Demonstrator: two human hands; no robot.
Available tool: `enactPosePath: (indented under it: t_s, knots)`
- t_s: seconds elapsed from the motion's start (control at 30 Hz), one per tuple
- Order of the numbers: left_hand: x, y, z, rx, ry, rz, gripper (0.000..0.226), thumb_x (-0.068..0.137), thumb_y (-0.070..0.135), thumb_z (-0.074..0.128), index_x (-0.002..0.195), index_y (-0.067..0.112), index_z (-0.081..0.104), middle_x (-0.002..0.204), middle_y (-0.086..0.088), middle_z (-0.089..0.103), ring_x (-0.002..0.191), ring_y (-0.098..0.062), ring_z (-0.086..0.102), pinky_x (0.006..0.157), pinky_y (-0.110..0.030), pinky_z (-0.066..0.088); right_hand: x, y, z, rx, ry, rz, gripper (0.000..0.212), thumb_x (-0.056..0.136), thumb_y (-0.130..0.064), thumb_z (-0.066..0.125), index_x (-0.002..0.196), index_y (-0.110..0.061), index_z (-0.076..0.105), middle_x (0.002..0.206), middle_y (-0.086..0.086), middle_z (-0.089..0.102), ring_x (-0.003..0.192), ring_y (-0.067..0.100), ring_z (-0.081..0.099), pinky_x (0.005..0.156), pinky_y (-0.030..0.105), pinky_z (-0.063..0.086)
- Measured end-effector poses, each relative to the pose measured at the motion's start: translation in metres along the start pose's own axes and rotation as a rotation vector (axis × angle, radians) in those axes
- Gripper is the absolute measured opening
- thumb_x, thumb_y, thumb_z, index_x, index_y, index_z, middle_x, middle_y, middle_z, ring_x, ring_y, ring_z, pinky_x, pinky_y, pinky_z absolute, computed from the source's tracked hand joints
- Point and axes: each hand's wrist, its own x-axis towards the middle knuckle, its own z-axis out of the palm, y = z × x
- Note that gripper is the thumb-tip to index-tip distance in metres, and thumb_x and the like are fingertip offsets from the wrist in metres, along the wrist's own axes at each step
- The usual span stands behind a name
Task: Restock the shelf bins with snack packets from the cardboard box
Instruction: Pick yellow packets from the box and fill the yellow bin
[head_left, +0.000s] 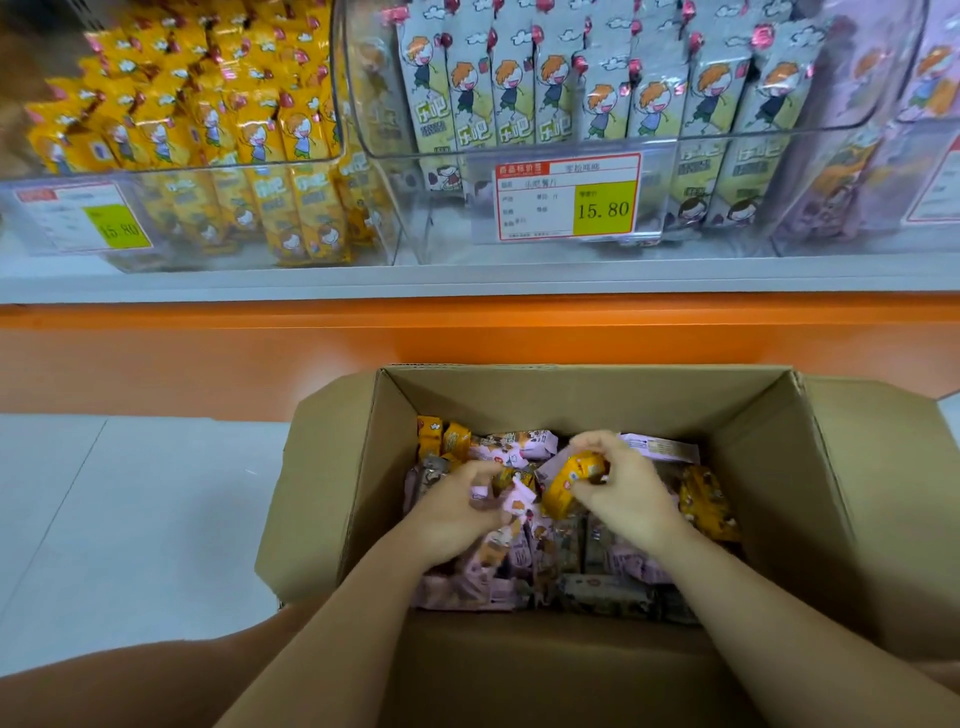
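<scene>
"Starting at the left: what does the shelf (467, 280) hold?"

"A clear yellow bin (208, 169) of yellow packets stood on end; beside it the middle bin (519, 148) of grey-green ones, a price tag (566, 197) on its front; farthest right the purple bin (841, 208), blurred toward the edge."

"And below?"

"The cardboard box (753, 457) stands open on the pale floor (130, 519) just under the shelf, with a loose jumble of packets in its bottom; both hands are down in it, close together."

"Left one first."

"The left hand (452, 514) has its fingers curled round a purple packet (514, 500), perhaps more than one; the blur keeps me from counting; just right of that, the right hand (631, 499) pinches a yellow packet (569, 483) between thumb and fingertips, above the heap."

"How does that packet lie?"

"On a slant; its upper end sits by the right-hand fingers, and its lower end points down-left toward the other hand."

"So where must each go?"

"There's the rub, as I judge it; the yellow bin lies up and to the left, nearer the left hand; the purple bin lies up and to the right, nearer the right hand; each hand holds the far side's colour; the arms would cross, or the packets would swap hands; and the yellow one wants turning upright to match its row."
</scene>
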Motion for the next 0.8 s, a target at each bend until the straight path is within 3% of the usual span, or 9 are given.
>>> enactPosePath:
  t_s: [0.07,0.13,0.27,0.37,0.43,0.6,0.7,0.8]
  knots:
    - [0.004,0.002,0.007,-0.007,-0.030,-0.012,0.056,0.091,0.012,0.063,0.141,0.021,0.040,0.144,-0.001,0.043,0.120,-0.012,0.050,0.104,-0.031,0.042,0.003,0.003,-0.005,0.056,0.044,-0.006,0.036,0.082,0.001,0.061,0.107,-0.024,0.054,0.092,0.008,0.062,0.073,0.021,0.054,0.062,0.030,0.043]
    - [0.010,0.004,0.010,0.137,0.023,-0.008,0.050,0.094,0.008,0.056,0.140,0.020,0.042,0.143,-0.002,0.044,0.119,-0.014,0.052,0.101,-0.031,0.044,0.003,0.006,-0.008,0.085,0.061,0.001,0.036,0.080,0.003,0.062,0.104,-0.024,0.058,0.088,0.015,0.064,0.070,0.028,0.055,0.059,0.035,0.045]
    - [0.019,-0.001,0.002,0.760,0.330,-0.002,0.049,0.095,0.011,0.050,0.139,0.029,0.041,0.141,0.000,0.042,0.125,-0.024,0.042,0.098,-0.039,0.044,0.001,0.011,-0.010,0.117,0.048,-0.001,0.037,0.080,0.006,0.063,0.096,-0.027,0.058,0.085,0.010,0.062,0.068,0.019,0.053,0.058,0.027,0.041]
    - [0.023,-0.011,-0.007,0.989,0.258,-0.088,0.059,0.093,0.014,0.052,0.146,0.028,0.030,0.151,0.002,0.029,0.138,-0.026,0.022,0.110,-0.046,0.025,0.001,0.011,-0.011,0.121,0.051,-0.022,0.040,0.079,0.009,0.062,0.087,-0.030,0.059,0.085,0.000,0.061,0.079,0.017,0.057,0.062,0.016,0.043]
    - [0.024,-0.013,-0.010,1.084,0.203,-0.133,0.062,0.093,0.015,0.052,0.148,0.024,0.024,0.150,-0.001,0.031,0.138,-0.027,0.020,0.111,-0.045,0.022,0.001,0.009,-0.011,0.152,0.050,-0.013,0.039,0.079,0.011,0.062,0.084,-0.028,0.060,0.085,-0.004,0.061,0.081,0.012,0.057,0.065,0.009,0.044]
    - [0.027,-0.009,-0.011,1.146,0.106,-0.172,0.057,0.091,0.032,0.059,0.143,0.023,0.036,0.145,-0.003,0.039,0.139,-0.030,0.020,0.113,-0.045,0.018,0.003,0.009,-0.011,0.234,0.007,0.024,0.035,0.080,0.011,0.062,0.094,-0.021,0.061,0.083,-0.002,0.063,0.077,0.009,0.058,0.067,0.014,0.045]
    - [0.024,-0.007,-0.014,1.004,0.114,-0.118,0.048,0.089,0.043,0.061,0.132,0.027,0.048,0.138,0.001,0.045,0.136,-0.028,0.024,0.111,-0.044,0.021,0.004,0.008,-0.011,0.223,-0.012,0.023,0.035,0.081,0.010,0.062,0.096,-0.021,0.061,0.082,-0.001,0.063,0.075,0.008,0.056,0.067,0.017,0.044]
    - [0.020,-0.005,-0.017,0.794,0.149,-0.020,0.024,0.090,0.036,0.060,0.112,0.028,0.054,0.125,0.006,0.052,0.129,-0.022,0.030,0.106,-0.040,0.024,0.005,0.006,-0.011,0.197,-0.004,0.004,0.036,0.079,0.013,0.061,0.094,-0.020,0.061,0.088,0.011,0.065,0.079,0.019,0.058,0.073,0.036,0.049]
